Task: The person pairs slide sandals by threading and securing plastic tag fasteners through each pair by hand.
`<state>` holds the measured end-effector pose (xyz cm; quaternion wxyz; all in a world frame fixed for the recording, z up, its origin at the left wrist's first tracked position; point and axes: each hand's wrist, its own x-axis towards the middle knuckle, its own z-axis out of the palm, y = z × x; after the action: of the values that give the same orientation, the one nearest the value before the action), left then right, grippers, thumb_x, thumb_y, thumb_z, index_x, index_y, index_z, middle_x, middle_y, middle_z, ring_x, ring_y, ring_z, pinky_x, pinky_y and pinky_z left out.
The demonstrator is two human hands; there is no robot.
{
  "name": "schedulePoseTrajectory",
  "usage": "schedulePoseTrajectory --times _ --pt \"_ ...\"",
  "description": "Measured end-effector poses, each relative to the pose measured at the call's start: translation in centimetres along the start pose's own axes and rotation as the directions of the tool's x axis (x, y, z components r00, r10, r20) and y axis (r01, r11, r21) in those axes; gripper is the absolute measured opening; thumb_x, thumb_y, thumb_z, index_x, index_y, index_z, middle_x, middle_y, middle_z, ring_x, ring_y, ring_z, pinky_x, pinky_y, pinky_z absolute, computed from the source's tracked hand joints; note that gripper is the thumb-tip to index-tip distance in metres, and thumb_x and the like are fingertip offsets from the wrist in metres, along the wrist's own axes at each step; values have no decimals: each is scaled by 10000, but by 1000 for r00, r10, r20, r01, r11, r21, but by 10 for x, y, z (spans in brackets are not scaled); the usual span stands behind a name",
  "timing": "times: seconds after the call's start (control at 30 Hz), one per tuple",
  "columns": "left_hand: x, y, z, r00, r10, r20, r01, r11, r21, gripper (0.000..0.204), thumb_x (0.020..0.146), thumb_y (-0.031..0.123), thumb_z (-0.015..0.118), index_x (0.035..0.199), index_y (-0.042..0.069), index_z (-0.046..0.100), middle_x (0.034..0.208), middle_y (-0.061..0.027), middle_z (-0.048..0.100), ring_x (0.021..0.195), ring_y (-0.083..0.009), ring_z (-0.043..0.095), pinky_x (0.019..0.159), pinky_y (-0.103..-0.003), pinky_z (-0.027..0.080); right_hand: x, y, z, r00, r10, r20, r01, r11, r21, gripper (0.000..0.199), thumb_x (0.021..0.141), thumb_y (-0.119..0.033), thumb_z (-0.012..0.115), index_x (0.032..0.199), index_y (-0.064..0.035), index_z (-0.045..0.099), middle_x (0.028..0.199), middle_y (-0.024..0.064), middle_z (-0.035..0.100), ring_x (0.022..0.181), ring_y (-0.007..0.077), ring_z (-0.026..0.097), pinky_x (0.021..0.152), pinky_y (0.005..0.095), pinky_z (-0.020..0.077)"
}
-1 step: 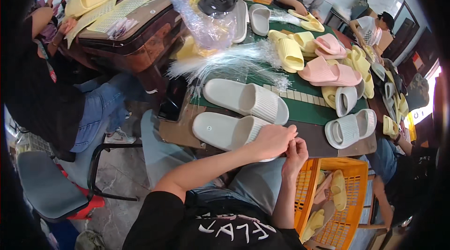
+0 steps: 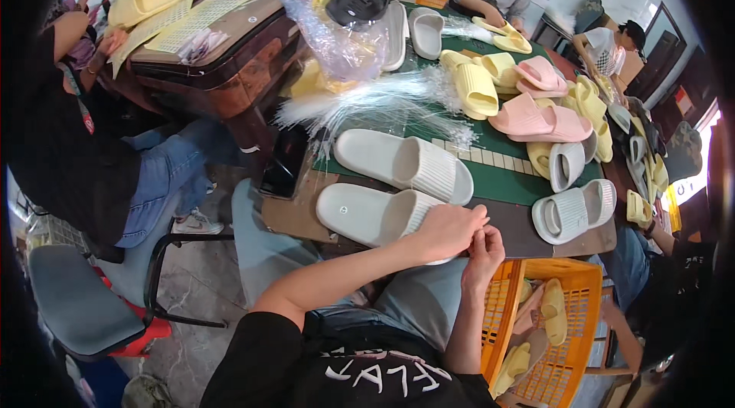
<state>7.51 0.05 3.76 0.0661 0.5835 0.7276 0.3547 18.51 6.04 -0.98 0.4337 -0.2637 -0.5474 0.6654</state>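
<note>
A pair of light grey slide slippers lies side by side at the front edge of the table. My left hand [image 2: 450,229] reaches across the strap end of the near grey slipper [image 2: 352,210], its fingers pinched together. Close against it, my right hand [image 2: 484,255] is also pinched, fingertips nearly touching the left ones. What sits between the fingertips is too small to make out. Just beyond lies the far grey slipper [image 2: 377,155], untouched. A bundle of clear thin plastic strands [image 2: 360,111] spreads behind the pair.
An orange crate [image 2: 588,274] with slippers stands below my right hand. Another grey slipper [image 2: 568,213] lies at the table's right. Pink slippers [image 2: 536,119] and yellow ones [image 2: 475,88] pile up behind. A dark phone [image 2: 283,167] lies left. People sit around the tables.
</note>
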Motion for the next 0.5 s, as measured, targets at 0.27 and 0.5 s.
schedulePoseTrajectory --times 0.27,0.5 --pt "-3 1 4 995 97 -5 -95 986 140 227 746 192 604 855 59 456 630 -100 599 596 -282 613 463 -395 449 2 -1 2 1000 -19 1 19 994 -110 100 899 -97 515 824 -31 521 689 -20 525 584 37 460 511 175 379" --pt "0 4 7 994 90 67 -101 976 194 271 704 152 624 885 61 444 591 -92 587 575 -262 619 451 -367 459 4 -2 -1 998 61 22 -59 993 -103 95 897 -90 509 820 -36 522 678 -30 509 574 30 442 493 178 360"
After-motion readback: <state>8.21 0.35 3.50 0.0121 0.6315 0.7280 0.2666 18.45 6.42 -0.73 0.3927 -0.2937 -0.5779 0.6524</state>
